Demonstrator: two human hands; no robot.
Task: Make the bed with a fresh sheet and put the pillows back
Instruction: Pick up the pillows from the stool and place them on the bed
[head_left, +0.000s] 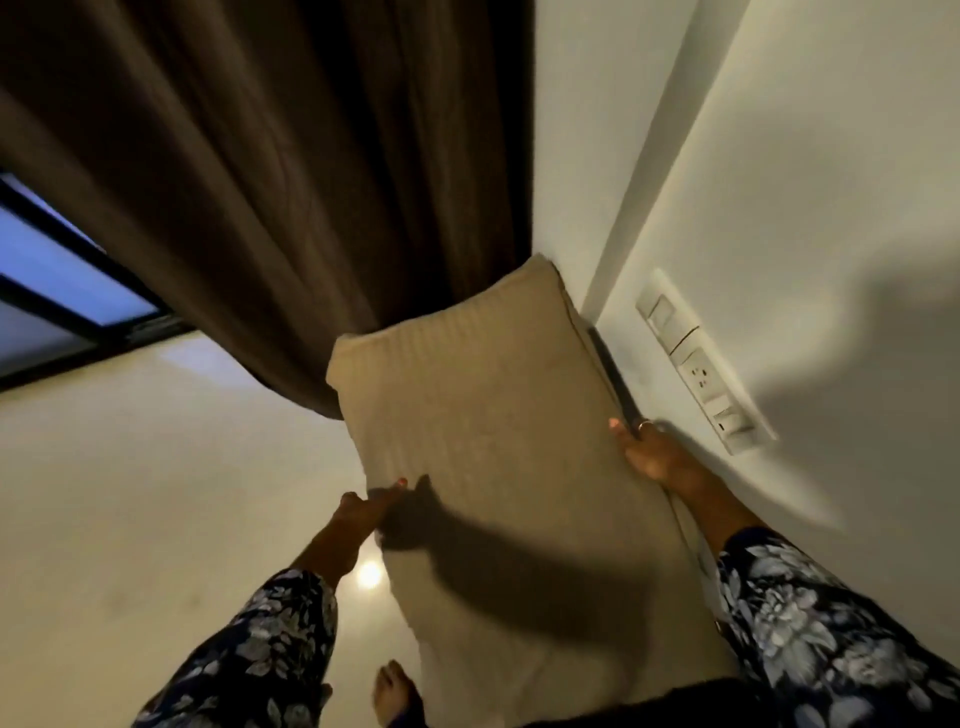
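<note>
A beige striped pillow (493, 441) stands on end in front of me, its far corner reaching the curtain and the wall. My left hand (366, 512) presses flat against its left edge, fingers straight. My right hand (652, 454) grips the right edge, thumb on the front and fingers wrapped behind; a ring shows on one finger. Both arms wear dark floral sleeves. The pillow's lower end is hidden behind my body. No bed or sheet is in view.
A brown curtain (291, 171) hangs at the left and centre, beside a dark-framed window (62, 291). The white wall at the right carries a switch and socket panel (701, 364). A pale glossy floor (156, 519) lies below, with my bare foot (392, 693) on it.
</note>
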